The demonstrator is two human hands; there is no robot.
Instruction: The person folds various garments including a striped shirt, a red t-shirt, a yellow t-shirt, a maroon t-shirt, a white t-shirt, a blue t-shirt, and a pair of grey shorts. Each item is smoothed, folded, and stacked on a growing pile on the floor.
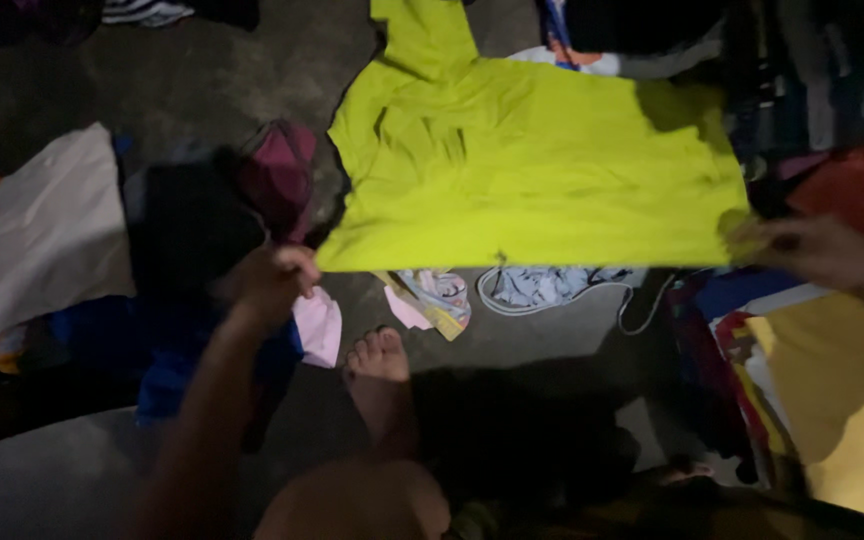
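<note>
- Yellow-green T-shirt (532,170): it fills the upper middle of the frame, spread flat and held out by its bottom hem, which runs as a straight line left to right across the centre of the picture.
- The shirt's long axis runs away from the person: the hem is the nearest edge, and the body and one sleeve reach toward the top of the frame.
- Left hand (274,278): at centre left, fingers closed around the left corner of the hem.
- Right hand (812,250): at the right edge, blurred; it seems to pinch the right corner of the hem, though the grip is hard to make out.
- Both hands sit at about the same height in the frame, one at each end of the hem, so neither is nearer the shirt.
- Below the hem, a bare foot (377,360) rests on the dark floor (232,80).
- Loose clothes lie all round: a white garment (47,230) at left, a maroon piece (277,170) beside it, a yellow cloth (852,400) at lower right.
</note>
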